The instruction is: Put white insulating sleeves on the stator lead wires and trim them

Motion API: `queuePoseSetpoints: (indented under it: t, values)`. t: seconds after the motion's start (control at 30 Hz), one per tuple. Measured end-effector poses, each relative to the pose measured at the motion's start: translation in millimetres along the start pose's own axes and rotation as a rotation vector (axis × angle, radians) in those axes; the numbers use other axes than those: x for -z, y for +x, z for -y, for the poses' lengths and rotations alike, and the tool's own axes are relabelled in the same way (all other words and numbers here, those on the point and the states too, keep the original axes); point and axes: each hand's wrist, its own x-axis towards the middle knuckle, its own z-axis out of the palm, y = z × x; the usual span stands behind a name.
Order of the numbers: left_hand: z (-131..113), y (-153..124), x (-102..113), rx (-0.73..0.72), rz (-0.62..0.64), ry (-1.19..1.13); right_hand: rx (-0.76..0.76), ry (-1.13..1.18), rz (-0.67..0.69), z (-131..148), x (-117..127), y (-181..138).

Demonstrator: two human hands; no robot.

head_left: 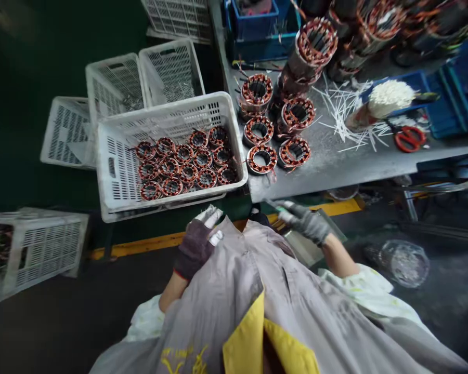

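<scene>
My left hand (198, 240), in a dark fingerless glove with white-wrapped fingertips, rests near the front of my grey work coat (242, 270). Its fingers are stretched out, and nothing shows in them. In the grey-gloved right hand (306, 224) is a slim, pointed tool with a green part (277, 206), blurred, its exact kind unclear. Ahead of the left hand, a white plastic crate (119, 200) holds rows of copper-wound stators (183, 154). More stators (262, 159) stand on the metal table (320, 179) beyond the right hand, some stacked.
Red-handled scissors (409, 138), loose white tubes (345, 111) and a bundle of white strips (390, 97) lie on the table. Blue bins (255, 23) stand behind. Other crates (115, 85) are at left. A clear bag (404, 263) sits on the floor at right.
</scene>
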Motion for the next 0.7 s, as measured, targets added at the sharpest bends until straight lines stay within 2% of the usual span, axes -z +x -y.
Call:
queuePoseSetpoints:
  t: [0.07, 0.1, 0.13, 0.2, 0.33, 0.4, 0.53, 0.63, 0.7]
  values:
    - [-1, 3, -1, -0.080, 0.062, 0.051, 0.138, 0.033, 0.349, 29, -29, 8]
    - [-2, 4, 0, -0.091, 0.107, 0.082, 0.184, 0.067, 0.479, 43, -41, 13]
    - [-2, 4, 0, -0.075, 0.148, 0.112, 0.212, 0.096, 0.547, 53, -51, 19]
    - [-3, 4, 3, 0.007, 0.188, 0.164, 0.179, 0.153, 0.538, 66, -62, 30]
    - [-3, 9, 14, 0.131, 0.181, 0.240, 0.038, 0.309, 0.364, 71, -66, 62]
    - [-2, 15, 20, 0.215, 0.169, 0.276, 0.028, 0.387, 0.379, 78, -73, 81]
    - [5, 28, 30, 0.406, 0.180, 0.292, 0.072, 0.411, 0.522, 112, -99, 111]
    - [12, 36, 40, 0.580, 0.221, 0.134, 0.087, 0.388, 0.540, 135, -116, 125]
    - [18, 40, 49, 0.714, 0.204, -0.192, 0.091, 0.374, 0.521, 141, -117, 136]
